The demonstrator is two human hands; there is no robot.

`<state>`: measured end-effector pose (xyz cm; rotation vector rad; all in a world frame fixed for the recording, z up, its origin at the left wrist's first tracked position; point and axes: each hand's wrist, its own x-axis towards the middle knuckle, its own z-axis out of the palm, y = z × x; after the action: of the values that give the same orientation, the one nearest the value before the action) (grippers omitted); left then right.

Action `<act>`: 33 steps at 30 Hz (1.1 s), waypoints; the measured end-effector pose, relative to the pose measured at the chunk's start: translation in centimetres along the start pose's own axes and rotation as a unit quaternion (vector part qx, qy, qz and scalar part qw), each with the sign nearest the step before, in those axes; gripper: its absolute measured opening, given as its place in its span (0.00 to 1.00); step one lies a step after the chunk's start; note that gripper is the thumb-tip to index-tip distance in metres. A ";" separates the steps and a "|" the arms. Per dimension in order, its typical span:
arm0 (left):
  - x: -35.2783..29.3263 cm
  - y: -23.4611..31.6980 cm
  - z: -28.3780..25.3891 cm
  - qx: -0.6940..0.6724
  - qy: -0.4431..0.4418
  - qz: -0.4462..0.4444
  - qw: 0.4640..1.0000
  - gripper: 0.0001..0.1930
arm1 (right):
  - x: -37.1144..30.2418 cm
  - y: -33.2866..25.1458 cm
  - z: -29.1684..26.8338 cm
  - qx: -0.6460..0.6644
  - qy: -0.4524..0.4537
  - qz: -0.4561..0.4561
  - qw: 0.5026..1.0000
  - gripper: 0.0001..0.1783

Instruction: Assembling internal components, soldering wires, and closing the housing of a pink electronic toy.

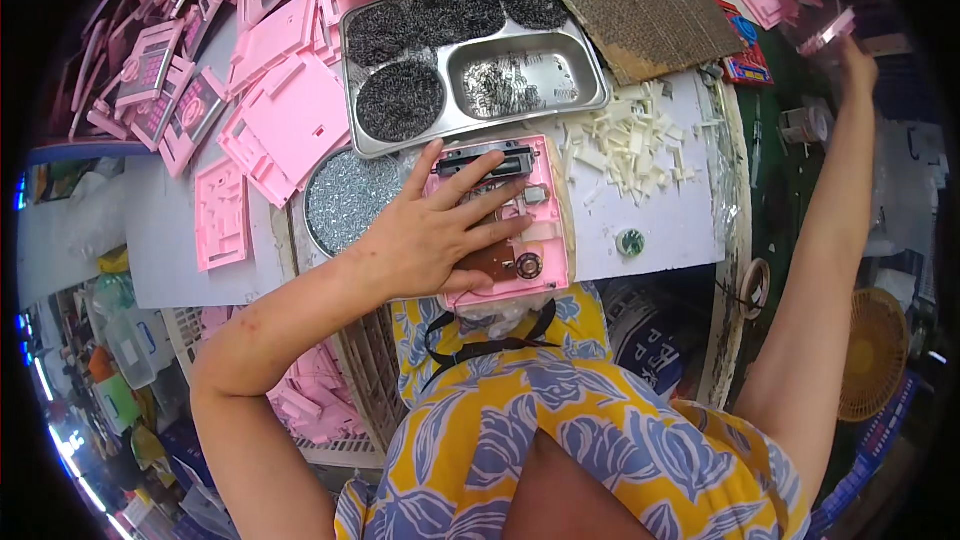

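My left hand (pixel 440 230) lies spread over an open pink plastic housing (pixel 558 252), which rests at the table's front edge. Inside it show a dark bar-shaped part (pixel 490 162), a brown board and a round black part (pixel 528 266); my fingers cover much of the middle. Far out to the right, my right arm is stretched up and away from the housing. At its end my right hand (pixel 857 62) looks closed on a shiny pink plastic piece (pixel 828 32), though both are blurred and close to the picture's rim.
Behind the housing stands a steel compartment tray (pixel 350 125) of dark springs. Left of it sit a round dish of small screws (pixel 350 202) and stacked pink panels (pixel 300 120). Cream plastic bits (pixel 630 145), a corrugated cardboard piece (pixel 650 25) and a small green round thing (pixel 630 242) lie right.
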<state>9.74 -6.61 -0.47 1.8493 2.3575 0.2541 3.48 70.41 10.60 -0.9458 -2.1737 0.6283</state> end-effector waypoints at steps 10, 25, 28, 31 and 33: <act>6.3 3.2 -1.3 -0.172 0.421 -0.045 0.890 0.38 | -44.9 -20.0 -3.3 0.516 -0.361 0.033 0.776 0.31; -1.6 4.9 0.0 -0.344 0.209 -0.323 0.857 0.48 | -56.4 -16.7 -0.5 0.157 -0.461 -0.088 0.869 0.37; -1.6 4.7 0.9 -0.364 0.224 -0.339 0.838 0.44 | -56.6 -16.8 0.3 0.114 -0.479 -0.090 0.866 0.36; -2.1 4.4 2.4 -0.418 0.265 -0.326 0.805 0.42 | -55.7 -17.2 0.7 0.128 -0.519 -0.069 0.843 0.36; -2.7 5.5 2.4 -0.419 0.283 -0.337 0.794 0.42 | -55.5 -16.7 1.2 0.114 -0.508 -0.149 0.841 0.36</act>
<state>16.08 -7.88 -1.62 0.5013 2.3759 1.5973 23.44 17.26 -0.91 -0.0662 -2.9434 1.4136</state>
